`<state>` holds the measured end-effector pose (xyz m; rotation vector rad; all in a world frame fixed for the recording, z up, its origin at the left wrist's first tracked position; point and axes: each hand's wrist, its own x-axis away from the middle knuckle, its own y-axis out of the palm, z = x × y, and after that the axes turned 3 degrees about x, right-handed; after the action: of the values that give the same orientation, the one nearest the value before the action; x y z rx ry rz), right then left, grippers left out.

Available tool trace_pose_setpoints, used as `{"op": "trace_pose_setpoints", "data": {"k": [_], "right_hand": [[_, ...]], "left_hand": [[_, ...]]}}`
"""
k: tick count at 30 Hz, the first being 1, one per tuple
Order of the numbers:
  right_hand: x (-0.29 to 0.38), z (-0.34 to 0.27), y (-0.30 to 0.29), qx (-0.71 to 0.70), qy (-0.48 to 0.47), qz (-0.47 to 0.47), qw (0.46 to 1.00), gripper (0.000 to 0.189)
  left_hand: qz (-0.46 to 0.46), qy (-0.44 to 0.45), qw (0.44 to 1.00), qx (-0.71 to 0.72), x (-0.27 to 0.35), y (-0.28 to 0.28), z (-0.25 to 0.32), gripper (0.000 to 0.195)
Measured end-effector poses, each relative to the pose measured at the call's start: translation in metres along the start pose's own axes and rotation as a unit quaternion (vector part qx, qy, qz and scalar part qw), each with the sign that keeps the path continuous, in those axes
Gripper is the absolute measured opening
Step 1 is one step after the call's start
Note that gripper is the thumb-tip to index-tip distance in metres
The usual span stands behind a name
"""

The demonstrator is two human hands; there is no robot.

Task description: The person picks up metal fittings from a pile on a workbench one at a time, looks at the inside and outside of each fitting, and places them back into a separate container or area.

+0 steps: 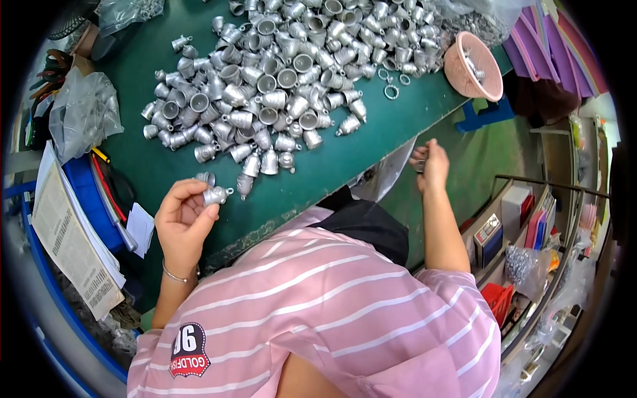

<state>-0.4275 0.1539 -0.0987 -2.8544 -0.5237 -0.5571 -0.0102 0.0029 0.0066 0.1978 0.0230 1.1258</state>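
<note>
My left hand (pixel 184 214) pinches a small silver bell-shaped metal casting (pixel 215 195) between thumb and fingers, its loop end pointing right. Another casting (pixel 206 177) shows just behind those fingers; I cannot tell whether it is held or lies on the table. Beyond the table's near edge, my right hand (pixel 432 163) is curled around a small silver piece (pixel 419 165), mostly hidden by the fingers. A large heap of similar castings (pixel 268 99) spreads over the green tabletop (pixel 318 184), some mouth up, others on their sides.
Several metal rings (pixel 391 92) lie right of the heap, near a pink plastic basket (pixel 473 67) with silver pieces inside. A white bag (pixel 393 171) hangs below the table edge. Papers (pixel 74 239) and a clear plastic bag (pixel 84 114) are at left; shelves (pixel 527 239) stand at right.
</note>
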Motion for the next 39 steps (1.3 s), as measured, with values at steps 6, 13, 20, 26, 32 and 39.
{"op": "trace_pose_setpoints", "data": {"k": [6, 13, 20, 26, 32, 39], "right_hand": [[-0.015, 0.013, 0.002, 0.294, -0.279, 0.044, 0.913, 0.029], [0.139, -0.092, 0.112, 0.099, -0.455, -0.383, 0.798, 0.019], [0.202, -0.061, 0.176, 0.123, -0.453, -0.614, 0.635, 0.036], [0.205, -0.059, 0.176, 0.152, -0.413, -0.614, 0.655, 0.028], [0.204, -0.056, 0.177, 0.159, -0.411, -0.618, 0.651, 0.027], [0.208, -0.055, 0.184, 0.148, -0.434, -0.605, 0.651, 0.029]], "left_hand": [[-0.012, -0.03, 0.998, 0.045, 0.002, 0.012, 0.0, 0.035], [0.019, -0.136, 0.976, 0.169, 0.01, 0.02, 0.008, 0.023], [0.007, -0.197, 0.957, 0.214, 0.022, 0.012, 0.009, 0.02], [0.015, -0.214, 0.949, 0.231, 0.024, 0.013, 0.007, 0.024], [-0.004, -0.237, 0.941, 0.242, 0.023, 0.01, 0.005, 0.023], [-0.003, -0.142, 0.968, 0.205, 0.027, 0.006, -0.005, 0.022]]}}
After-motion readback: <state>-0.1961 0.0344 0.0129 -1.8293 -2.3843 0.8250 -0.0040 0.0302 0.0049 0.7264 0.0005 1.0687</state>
